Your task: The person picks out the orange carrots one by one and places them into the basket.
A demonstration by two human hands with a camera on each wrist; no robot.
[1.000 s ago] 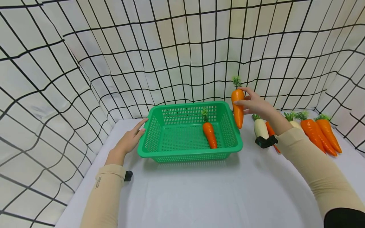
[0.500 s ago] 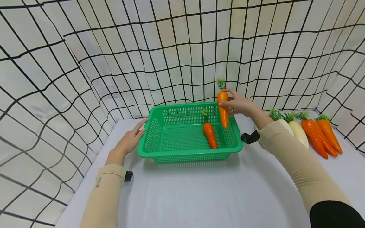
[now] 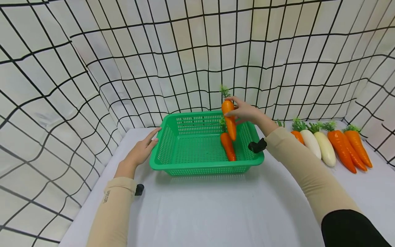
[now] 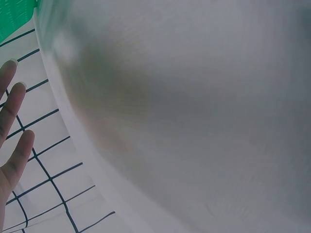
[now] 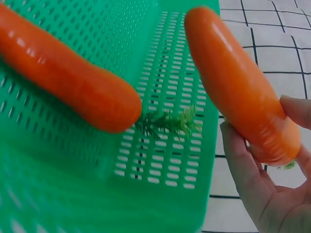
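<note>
While the left hand (image 3: 140, 151) lies spread beside the green plastic basket (image 3: 200, 166), the right hand (image 3: 248, 112) pinches a tapered orange carrot (image 3: 230, 125) above it, apparently mid-placing, needing lowering.

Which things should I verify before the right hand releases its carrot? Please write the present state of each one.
1. Carrot held: ok; the right hand grips the held carrot.
2. Gap to the lying carrot: ok; the right wrist view shows them apart.
3. Free floor in the green basket: ok, left of the lying carrot.
4. Held carrot down on that floor: not ok; it is raised.
5. Left hand touching the rim: cannot tell; it is close beside it.
</note>
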